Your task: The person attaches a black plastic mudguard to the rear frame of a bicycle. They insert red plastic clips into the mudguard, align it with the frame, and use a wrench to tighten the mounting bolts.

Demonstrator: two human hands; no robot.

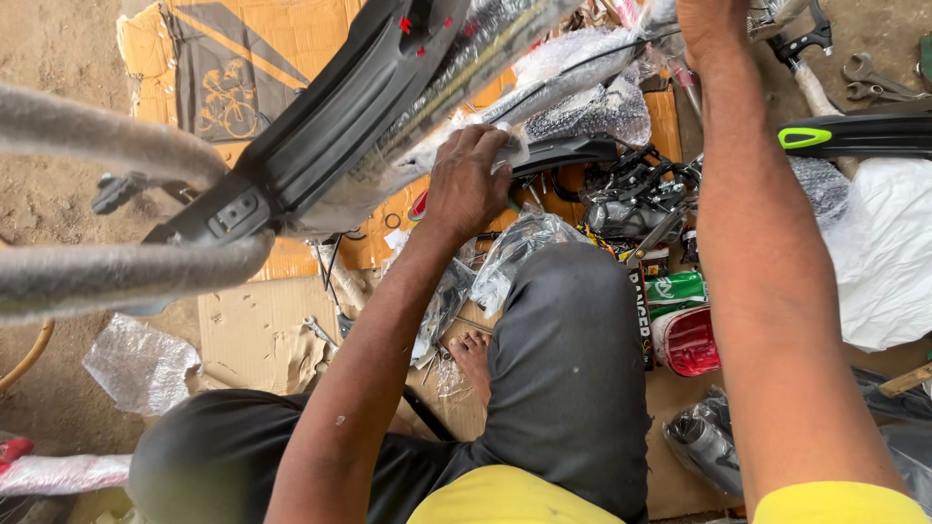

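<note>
My left hand (468, 182) grips the clear plastic wrap on a long wrapped bicycle part (456, 87) that runs up to the right beside a black mudguard (340, 112). My right hand (714, 24) reaches to the top edge of the view and closes on the far end of the wrapped parts; its fingers are cut off by the frame. Foam-wrapped frame tubes (116, 146) cross the left side close to the camera. I sit cross-legged in dark trousers (568, 359), with a bare foot (473, 354) below my left hand.
Flattened cardboard (257, 335) covers the dirt ground. Black pedals and small parts (636, 199) lie right of centre, a red reflector (687, 342) by my knee, spanners (879, 82) at the top right, white sheeting (883, 247) at the right, crumpled plastic (141, 364) at the left.
</note>
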